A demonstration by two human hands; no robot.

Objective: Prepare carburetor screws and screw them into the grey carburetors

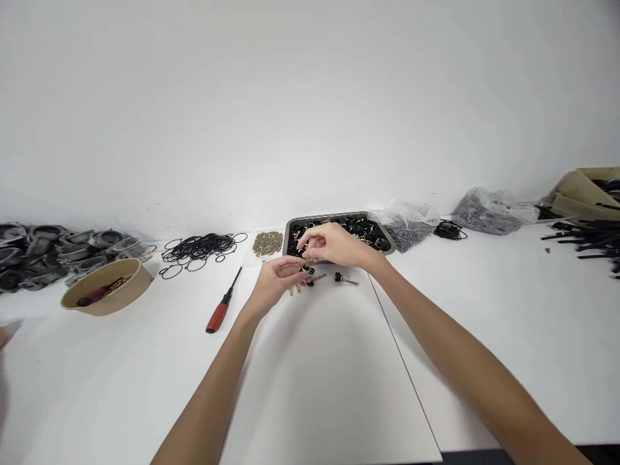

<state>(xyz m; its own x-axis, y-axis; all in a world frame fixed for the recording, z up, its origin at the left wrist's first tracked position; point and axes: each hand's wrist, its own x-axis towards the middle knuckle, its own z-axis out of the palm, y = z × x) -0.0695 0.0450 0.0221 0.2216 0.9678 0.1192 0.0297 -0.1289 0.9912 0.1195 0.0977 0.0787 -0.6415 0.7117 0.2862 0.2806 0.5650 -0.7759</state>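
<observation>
Far left of the fingers, grey castings (43, 252) are heaped along the wall, with a tan bowl (138, 284) in front of them. Closer, on that same side, lie a tangle of black rings (206, 248) and, nearer the wearer, a red screwdriver (219, 315), its shaft slanting away. A patch of brass nuts (268, 243) sits just beyond the left fingers.

The left hand (276, 282) has thumb and forefinger in a narrow pinch, holding a small black fitting (306, 270). Its long axis looks roughly upright, metal end towards the right fingers, though the hands hide much of it. The right hand (334, 244) arches over from the right, fingertips drawn close together at the top of the fitting; from here I cannot tell whether they grip it or only touch it. So the fitting lies between the left fingertips and directly under the right ones, both hands about equally near.

Just right of the left fingertips, and below the right hand, a loose fitting (339, 277) lies on the table (329, 374), black head towards the fingers, metal stem pointing away right.

Just beyond both hands is a tray (322, 216) full of dark parts. Further right come two clear bags (407, 226), a tan bin (576, 197) and black tubes (595, 239).
</observation>
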